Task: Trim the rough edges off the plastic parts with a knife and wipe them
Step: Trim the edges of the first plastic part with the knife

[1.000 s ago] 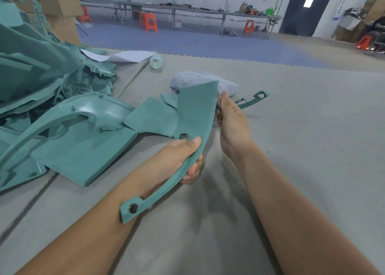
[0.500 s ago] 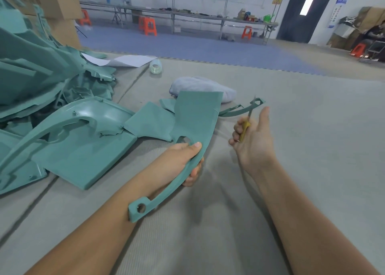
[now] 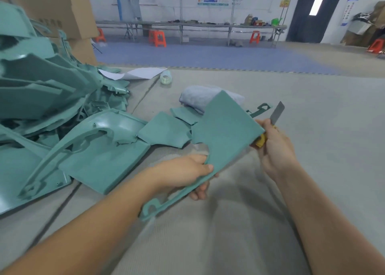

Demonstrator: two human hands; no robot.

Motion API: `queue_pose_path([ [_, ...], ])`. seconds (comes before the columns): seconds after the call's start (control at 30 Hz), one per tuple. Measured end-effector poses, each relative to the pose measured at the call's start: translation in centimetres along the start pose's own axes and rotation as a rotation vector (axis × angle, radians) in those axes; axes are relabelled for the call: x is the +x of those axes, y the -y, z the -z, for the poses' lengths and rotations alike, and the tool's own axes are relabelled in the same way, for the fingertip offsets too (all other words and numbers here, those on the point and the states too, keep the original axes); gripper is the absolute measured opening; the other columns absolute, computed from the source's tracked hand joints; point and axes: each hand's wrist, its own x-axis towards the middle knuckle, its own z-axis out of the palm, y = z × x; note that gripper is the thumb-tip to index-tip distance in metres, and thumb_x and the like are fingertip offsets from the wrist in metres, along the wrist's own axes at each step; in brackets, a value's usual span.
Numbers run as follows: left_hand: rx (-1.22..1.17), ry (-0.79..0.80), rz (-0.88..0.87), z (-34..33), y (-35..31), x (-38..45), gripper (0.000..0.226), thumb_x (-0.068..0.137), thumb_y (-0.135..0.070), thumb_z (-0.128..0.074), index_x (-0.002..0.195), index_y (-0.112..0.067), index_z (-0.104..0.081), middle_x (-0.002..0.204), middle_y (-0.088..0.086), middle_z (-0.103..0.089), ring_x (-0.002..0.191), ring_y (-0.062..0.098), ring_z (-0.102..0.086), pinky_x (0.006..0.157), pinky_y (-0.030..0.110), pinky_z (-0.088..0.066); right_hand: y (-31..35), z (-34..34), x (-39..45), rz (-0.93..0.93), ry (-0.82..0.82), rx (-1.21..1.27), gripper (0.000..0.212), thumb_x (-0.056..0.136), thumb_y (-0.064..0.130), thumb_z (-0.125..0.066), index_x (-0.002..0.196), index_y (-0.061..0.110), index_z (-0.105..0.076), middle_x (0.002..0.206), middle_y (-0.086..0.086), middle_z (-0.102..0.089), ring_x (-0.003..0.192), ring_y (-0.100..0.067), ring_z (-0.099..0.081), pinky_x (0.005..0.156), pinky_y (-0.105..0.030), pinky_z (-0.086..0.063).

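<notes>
While our left hand [image 3: 185,170] grips the thin, stiff teal plastic panel [image 3: 225,127] mid-frame, our right hand [image 3: 275,147] holds the yellow-handled knife [image 3: 276,113]; we judge it light, best held near its narrow neck.

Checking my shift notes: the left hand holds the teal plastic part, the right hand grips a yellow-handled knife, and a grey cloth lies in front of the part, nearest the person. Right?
Not quite. In the head view the grey cloth lies behind the teal plastic part, farther from the person. The rest holds: left hand on the part, right hand gripping the yellow-handled knife.
</notes>
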Motion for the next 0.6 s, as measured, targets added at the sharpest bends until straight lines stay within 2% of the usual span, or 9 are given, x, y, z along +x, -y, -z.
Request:
queue_pose_path([
  [0.1,0.33,0.089,0.098,2.1,-0.8,-0.4,0.022,0.104,-0.027,-0.035,0.089,-0.017,-0.047,0.069,0.006,-0.052,0.059,0.02,-0.056,0.058,0.027,-0.047,0.4,-0.4,-0.4,-0.105,0.094,0.097,0.045,0.105,0.034,-0.036,0.089,0.01,-0.07,0.085,-0.007,-0.074,0.074,-0.017,-0.07,0.068,-0.027,-0.056],
  [0.2,0.557,0.144,0.145,3.8,-1.5,-0.3,0.022,0.103,-0.032,-0.038,0.095,-0.016,-0.051,0.07,0.006,-0.053,0.062,0.021,-0.055,0.07,0.032,-0.05,0.2,-0.7,-0.8,-0.171,0.184,0.101,0.04,0.101,0.04,-0.043,0.105,0.01,-0.07,0.105,-0.01,-0.074,0.095,-0.023,-0.071,0.084,-0.038,-0.058],
  [0.3,0.735,0.173,0.167,5.0,-2.4,-0.5,0.028,0.098,-0.045,-0.045,0.099,-0.02,-0.057,0.081,0.003,-0.059,0.078,0.02,-0.059,0.081,0.031,-0.047,0.2,-0.6,-1.3,-0.125,0.225,0.063,0.026,0.097,0.028,-0.054,0.102,0.009,-0.072,0.105,-0.012,-0.074,0.093,-0.023,-0.072,0.073,-0.034,-0.058],
  [0.37,0.944,0.078,0.19,5.6,-2.7,-0.8,0.037,0.09,-0.059,-0.05,0.105,-0.025,-0.057,0.096,-0.002,-0.062,0.092,0.018,-0.059,0.08,0.029,-0.041,0.3,-0.7,-1.4,-0.095,0.213,0.047,0.023,0.097,0.024,-0.056,0.102,0.008,-0.072,0.103,-0.012,-0.074,0.091,-0.023,-0.073,0.07,-0.032,-0.058],
  [0.43,1.148,-0.114,0.197,5.8,-2.8,-1.1,0.05,0.082,-0.068,-0.052,0.113,-0.029,-0.052,0.105,-0.006,-0.059,0.097,0.018,-0.054,0.076,0.03,-0.038,0.6,-0.9,-1.5,-0.096,0.158,0.021,0.023,0.096,0.023,-0.058,0.108,0.007,-0.069,0.102,-0.011,-0.075,0.09,-0.023,-0.073,0.068,-0.031,-0.058],
  [0.53,1.425,-0.445,0.032,5.0,-2.3,-1.5,0.057,0.08,-0.073,-0.045,0.119,-0.032,-0.045,0.114,-0.006,-0.056,0.107,0.02,-0.052,0.075,0.031,-0.035,0.9,-1.2,-1.5,-0.143,0.04,0.039,0.022,0.095,0.023,-0.06,0.107,0.006,-0.066,0.097,-0.009,-0.076,0.086,-0.023,-0.074,0.065,-0.033,-0.059],
  [0.6,1.353,-0.545,-0.136,3.6,-1.7,-1.6,0.067,0.072,-0.079,-0.032,0.122,-0.035,-0.041,0.116,-0.007,-0.054,0.109,0.02,-0.05,0.081,0.034,-0.039,1.3,-1.3,-1.6,-0.162,-0.005,0.073,0.015,0.096,0.024,-0.06,0.095,0.01,-0.064,0.089,-0.007,-0.075,0.078,-0.021,-0.073,0.067,-0.034,-0.06],
])
